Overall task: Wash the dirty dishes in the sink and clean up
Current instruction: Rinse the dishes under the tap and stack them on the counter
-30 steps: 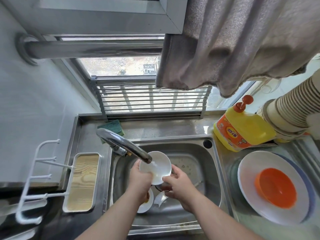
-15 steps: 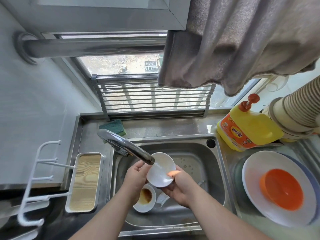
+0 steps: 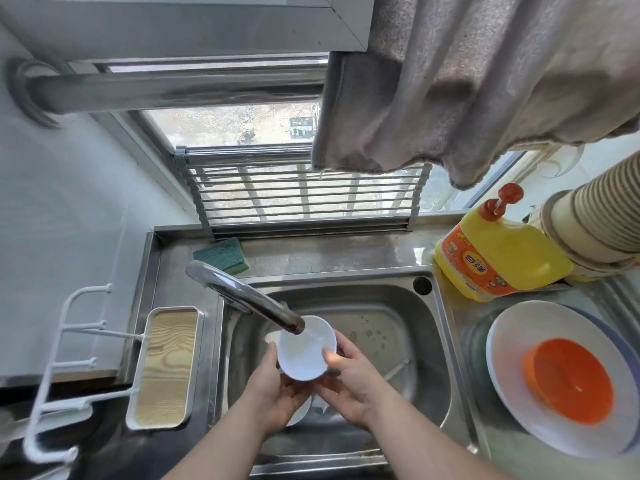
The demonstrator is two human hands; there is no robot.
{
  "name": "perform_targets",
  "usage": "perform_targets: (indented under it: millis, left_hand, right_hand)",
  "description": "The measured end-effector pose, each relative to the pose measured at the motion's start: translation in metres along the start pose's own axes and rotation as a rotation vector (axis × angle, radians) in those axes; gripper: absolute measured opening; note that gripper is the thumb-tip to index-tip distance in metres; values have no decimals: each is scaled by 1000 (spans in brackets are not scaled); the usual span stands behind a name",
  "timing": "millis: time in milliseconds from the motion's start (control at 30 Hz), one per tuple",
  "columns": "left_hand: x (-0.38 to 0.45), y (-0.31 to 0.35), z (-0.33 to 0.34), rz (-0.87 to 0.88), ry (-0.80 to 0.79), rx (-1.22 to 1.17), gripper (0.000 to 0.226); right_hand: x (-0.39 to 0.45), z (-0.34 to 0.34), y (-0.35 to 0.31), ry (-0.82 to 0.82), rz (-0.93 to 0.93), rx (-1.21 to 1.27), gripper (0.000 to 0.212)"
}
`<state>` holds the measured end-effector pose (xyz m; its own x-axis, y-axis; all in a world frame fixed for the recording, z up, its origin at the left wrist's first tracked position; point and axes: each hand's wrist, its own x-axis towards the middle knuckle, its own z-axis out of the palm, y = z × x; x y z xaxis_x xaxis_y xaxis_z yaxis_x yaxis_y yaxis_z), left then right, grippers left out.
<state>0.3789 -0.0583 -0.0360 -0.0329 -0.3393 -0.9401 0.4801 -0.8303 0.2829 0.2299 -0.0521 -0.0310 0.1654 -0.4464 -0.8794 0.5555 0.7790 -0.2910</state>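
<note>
**Rinsing a bowl over the sink**

Both hands held a small round white bowl (image 3: 306,349) under the chrome tap spout (image 3: 249,299), above the stainless steel sink basin (image 3: 408,341). The left hand (image 3: 273,386) cupped its underside; the right hand (image 3: 353,379) gripped its right rim, thumb inside. On the right counter edge, a white plate (image 3: 512,348) carried an orange plastic bowl (image 3: 568,381).
</note>
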Motion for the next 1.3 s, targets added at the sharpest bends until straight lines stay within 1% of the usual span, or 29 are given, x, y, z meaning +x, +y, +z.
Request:
perform_targets:
  millis: [133, 200, 367, 433, 467, 533, 600, 633, 667, 700, 733, 767, 800, 867, 933, 1033, 1100, 1200, 1300]
  left_hand:
    - [6, -13, 2, -68, -26, 57, 59]
    - [6, -14, 10, -67, -48, 71, 54]
    - [2, -1, 16, 38, -85, 99, 42]
    - [5, 2, 10, 154, -42, 201, 31]
    - [6, 3, 5, 241, -17, 297, 26]
    - [12, 4, -11, 453, 7, 581, 28]
    - [20, 4, -26, 638, -55, 1003, 28]
    - [23, 5, -30, 685, -109, 1221, 21]
    - [25, 5, -32, 707, -157, 1383, 14]
    - [25, 6, -30, 730, -186, 1467, 9]
    - [25, 7, -27, 759, -192, 1474, 7]
    - [24, 7, -22, 787, -194, 1434, 9]
    - [22, 6, -16, 774, -186, 1343, 14]
    - [16, 4, -3, 625, -167, 1054, 23]
    - [12, 4, 9, 495, -101, 755, 27]
    - [11, 3, 24, 262, -30, 232, 22]
    - [9, 8, 33, 131, -5, -45, 19]
    - [-1, 15, 41, 16, -49, -324, 25]
    - [1, 19, 40, -25, -40, -457, 29]
  right_hand:
    - [-7, -29, -1, 80, 8, 27, 42]
    - [-6, -38, -10, 79, -10, 44, 41]
    - [10, -22, -15, 63, -49, 91, 42]
    - [12, -18, -10, 51, -38, 83, 41]
    - [10, -19, -9, 56, -24, 74, 39]
    - [5, -22, -11, 100, 12, 32, 33]
    - [2, -26, -18, 163, 47, -30, 23]
    - [3, -28, -20, 198, 64, -61, 20]
    - [3, -28, -23, 225, 78, -96, 24]
    - [6, -29, -25, 243, 89, -143, 33]
    - [7, -28, -26, 252, 99, -192, 43]
    - [10, -28, -27, 250, 101, -225, 49]
    - [10, -27, -27, 244, 101, -237, 53]
    - [11, -26, -26, 230, 83, -231, 54]
    - [10, -25, -24, 238, 58, -251, 44]
    - [9, -25, -19, 242, -2, -352, 28]
    - [8, -25, -16, 238, -55, -397, 21]
    - [5, -20, -15, 179, -88, -378, 26]
    - [9, -15, -16, 115, -91, -285, 28]
